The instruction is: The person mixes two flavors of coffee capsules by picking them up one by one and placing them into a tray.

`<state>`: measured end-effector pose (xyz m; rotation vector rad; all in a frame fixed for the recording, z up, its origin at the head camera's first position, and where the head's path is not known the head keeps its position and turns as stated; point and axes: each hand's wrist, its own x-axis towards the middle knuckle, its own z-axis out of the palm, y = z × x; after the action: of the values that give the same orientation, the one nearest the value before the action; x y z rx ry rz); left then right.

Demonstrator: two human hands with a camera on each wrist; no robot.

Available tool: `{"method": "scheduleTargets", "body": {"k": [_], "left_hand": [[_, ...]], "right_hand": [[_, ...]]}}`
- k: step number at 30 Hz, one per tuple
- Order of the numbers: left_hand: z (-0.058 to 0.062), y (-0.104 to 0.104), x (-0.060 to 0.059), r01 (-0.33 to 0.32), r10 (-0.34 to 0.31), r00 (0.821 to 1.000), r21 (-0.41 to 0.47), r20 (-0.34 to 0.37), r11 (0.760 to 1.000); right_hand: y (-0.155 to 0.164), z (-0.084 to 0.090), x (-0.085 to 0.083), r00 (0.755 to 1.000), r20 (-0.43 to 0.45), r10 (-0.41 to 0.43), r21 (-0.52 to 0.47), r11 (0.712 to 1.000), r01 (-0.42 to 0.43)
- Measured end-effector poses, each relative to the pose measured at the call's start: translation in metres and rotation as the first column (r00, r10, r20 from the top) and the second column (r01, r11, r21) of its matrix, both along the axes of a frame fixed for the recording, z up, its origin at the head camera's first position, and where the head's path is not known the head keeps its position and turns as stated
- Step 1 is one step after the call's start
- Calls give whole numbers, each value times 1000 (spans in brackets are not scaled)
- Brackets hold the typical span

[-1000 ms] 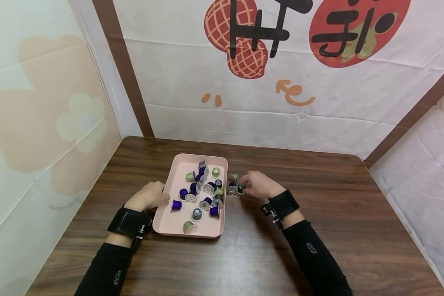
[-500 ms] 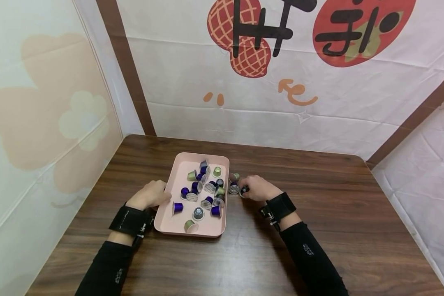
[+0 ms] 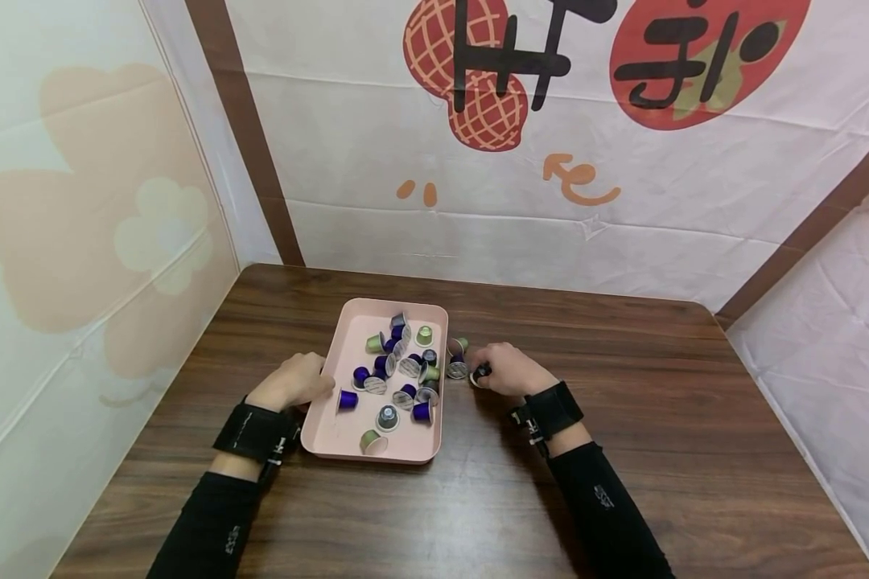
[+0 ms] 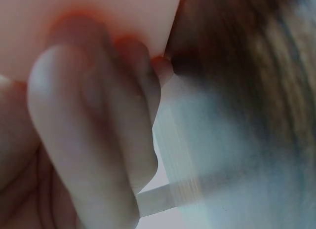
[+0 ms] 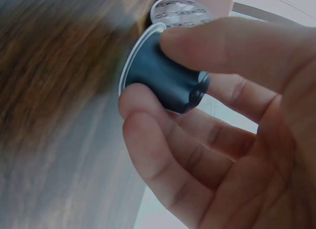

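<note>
My left hand [image 3: 293, 382] grips the left edge of a pink tray [image 3: 324, 436], thumb on the rim; the left wrist view has its curled fingers [image 4: 94, 120] against the tray wall. Several purple, green and grey coffee capsules lie in the tray, such as a purple one [image 3: 348, 400] and a grey one [image 3: 387, 417]. Right of the tray, my right hand [image 3: 512, 371] pinches a dark blue-black coffee capsule [image 5: 163, 73] between thumb and fingers, its foil side turned away from the palm. Close by on the table are a green capsule [image 3: 459, 346] and a foil-up capsule [image 3: 457, 368].
The dark wooden table [image 3: 623, 386] extends to the right of my right hand and in front of the tray. Printed white cloth [image 3: 478, 233] hangs behind the table and along both sides.
The right hand has taken hold of the dark capsule that stood beside the tray and tilted it up. The left hand and the tray have stayed in place.
</note>
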<state>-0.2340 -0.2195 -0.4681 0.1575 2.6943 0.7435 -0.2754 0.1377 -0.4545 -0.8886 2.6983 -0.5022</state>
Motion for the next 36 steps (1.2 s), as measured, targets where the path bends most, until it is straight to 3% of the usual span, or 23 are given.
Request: {"method": "scheduleTargets", "body": {"k": [19, 25, 36], "left_hand": [[4, 1, -1, -18, 18, 1000, -19, 21, 1000], [1, 0, -2, -20, 20, 999, -11, 25, 1000], [1, 0, -1, -12, 12, 999, -7, 37, 1000]], "right_hand": [[-42, 56, 19, 982, -122, 143, 40, 990, -139], [-67, 70, 22, 961, -168, 219, 107, 973, -203], [-117, 79, 30, 933, -161, 322, 234, 931, -281]]}}
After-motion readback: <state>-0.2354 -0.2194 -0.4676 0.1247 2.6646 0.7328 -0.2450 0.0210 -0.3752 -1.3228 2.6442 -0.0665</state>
